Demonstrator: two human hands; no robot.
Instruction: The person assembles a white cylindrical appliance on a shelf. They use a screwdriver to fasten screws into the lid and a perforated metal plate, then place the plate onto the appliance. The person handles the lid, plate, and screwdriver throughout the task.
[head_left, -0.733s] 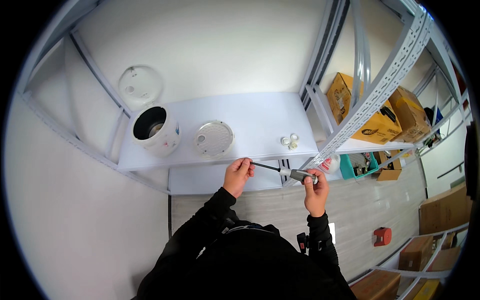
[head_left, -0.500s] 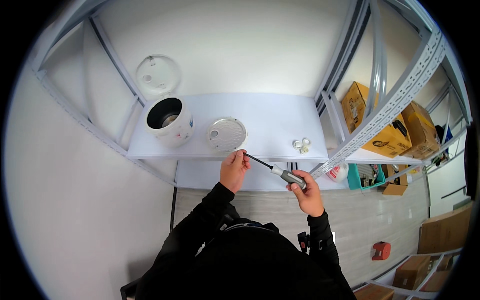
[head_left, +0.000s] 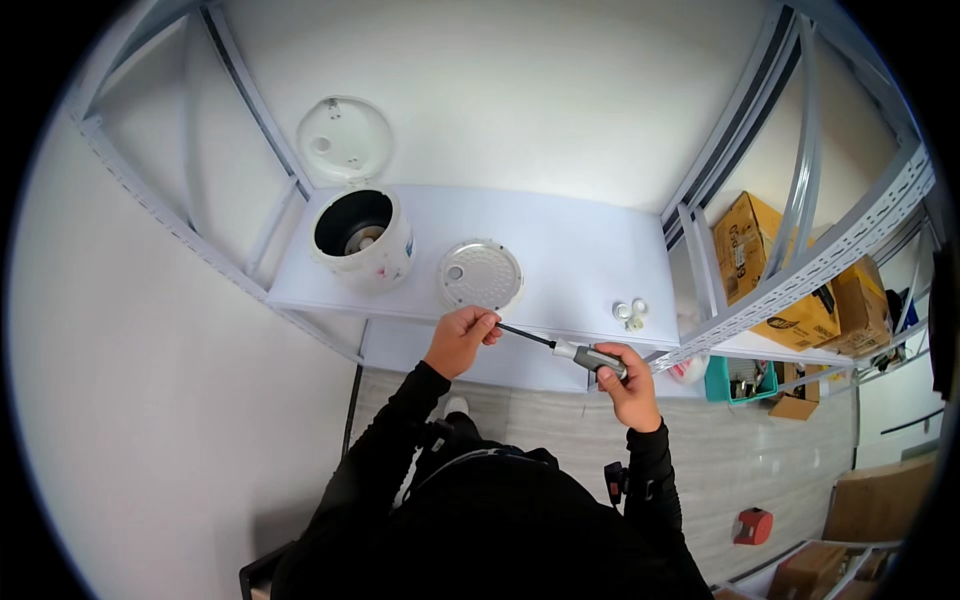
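Note:
A screwdriver [head_left: 585, 358] with a grey and white handle and a dark shaft is held level between my hands, in front of the shelf's edge. My right hand [head_left: 632, 392] is closed around the handle. At the tip end, my left hand [head_left: 462, 342] pinches with thumb and fingers; whether a small part is in the pinch too cannot be made out. Just beyond lies a round, dimpled metal inner lid [head_left: 492, 275] with a hole. To its left stands a white rice cooker [head_left: 384, 268], its lid [head_left: 368, 135] raised and its dark inside showing.
Several small white round parts [head_left: 623, 311] lie on the right of the white shelf [head_left: 570, 255]. Metal uprights frame both sides. Yellow-brown boxes [head_left: 790, 318], a teal basket [head_left: 717, 378] and another carton stand at right. A red stool [head_left: 752, 526] is on the floor.
The view has shifted, so the shelf and its things sit farther right. Both hands keep their hold on the screwdriver, with the fingers slightly changed. A white shoe now shows below.

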